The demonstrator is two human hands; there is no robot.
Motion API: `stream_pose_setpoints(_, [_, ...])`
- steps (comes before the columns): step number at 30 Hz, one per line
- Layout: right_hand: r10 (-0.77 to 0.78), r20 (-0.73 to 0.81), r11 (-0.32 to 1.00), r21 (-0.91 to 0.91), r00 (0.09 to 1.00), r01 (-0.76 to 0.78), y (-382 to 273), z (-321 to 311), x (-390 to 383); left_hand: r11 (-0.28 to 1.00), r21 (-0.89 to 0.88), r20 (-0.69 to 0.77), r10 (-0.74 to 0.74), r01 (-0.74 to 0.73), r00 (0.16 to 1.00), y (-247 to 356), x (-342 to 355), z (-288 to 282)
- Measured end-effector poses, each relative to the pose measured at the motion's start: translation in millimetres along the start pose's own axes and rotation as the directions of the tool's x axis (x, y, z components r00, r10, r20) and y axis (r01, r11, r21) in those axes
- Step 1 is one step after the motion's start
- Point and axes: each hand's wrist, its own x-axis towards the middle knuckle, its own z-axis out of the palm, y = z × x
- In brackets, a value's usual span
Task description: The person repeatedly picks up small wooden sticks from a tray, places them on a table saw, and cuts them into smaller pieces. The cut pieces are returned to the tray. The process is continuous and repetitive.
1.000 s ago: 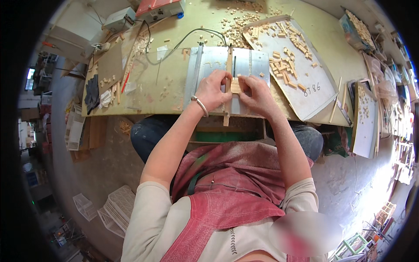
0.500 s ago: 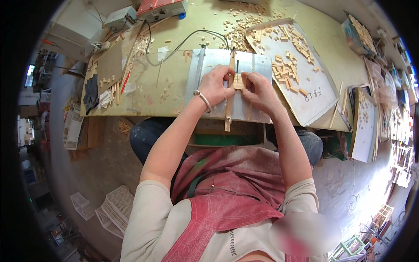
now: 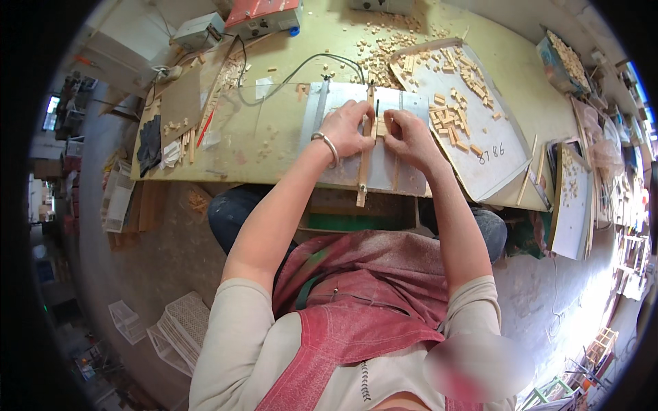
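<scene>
My left hand (image 3: 348, 129) is closed, with its fingertips and thumb bent against a long wooden strip (image 3: 363, 172) that runs front to back over a grey metal plate (image 3: 336, 177). Whatever its fingers hold is hidden. Just right of the strip, my right hand (image 3: 409, 140) pinches a small pale wooden block (image 3: 381, 128) between thumb and fingers. The block lies close to the strip, partly covered by my fingers. A thin dark upright piece (image 3: 378, 107) stands on the plate just beyond the block, between both hands.
To the right, a white tray (image 3: 507, 179) carries many loose wooden blocks (image 3: 449, 118). More small offcuts (image 3: 384, 55) are scattered behind the plate. A black cable (image 3: 301, 68) curves across the yellow tabletop (image 3: 226, 168). Dark gloves (image 3: 149, 145) and a red stick (image 3: 205, 129) lie at left.
The view has shifted slightly, moving the table lower and rightward. Both hands stay around the same spot by the strip. Less of the block and the dark upright piece shows now.
</scene>
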Motion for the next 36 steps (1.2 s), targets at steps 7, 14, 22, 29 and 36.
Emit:
stream_pose_setpoints(7, [-0.062,-0.033,0.996,-0.069,0.998,0.059,-14,-1,-41,0.991,0.036,0.226,0.119,-0.130,0.967,17,-56,-19])
stream_pose_setpoints(14, [-0.073,-0.044,0.997,-0.010,0.996,0.072,-30,20,-65,0.992,-0.091,-0.002,0.082,-0.082,0.997,5,-58,4])
stream_pose_setpoints(22, [-0.085,-0.042,0.996,-0.026,0.996,0.084,-29,22,-68,0.993,-0.054,0.003,0.105,-0.105,0.994,4,-55,9])
stream_pose_setpoints(29, [-0.094,-0.035,0.994,0.050,0.995,0.095,-20,19,-63,0.992,-0.028,-0.003,0.122,-0.123,0.992,2,-52,10])
stream_pose_setpoints(36, [-0.071,-0.036,0.994,0.084,0.997,0.073,-12,19,-51,0.991,-0.113,0.010,0.072,-0.071,0.997,2,-42,7])
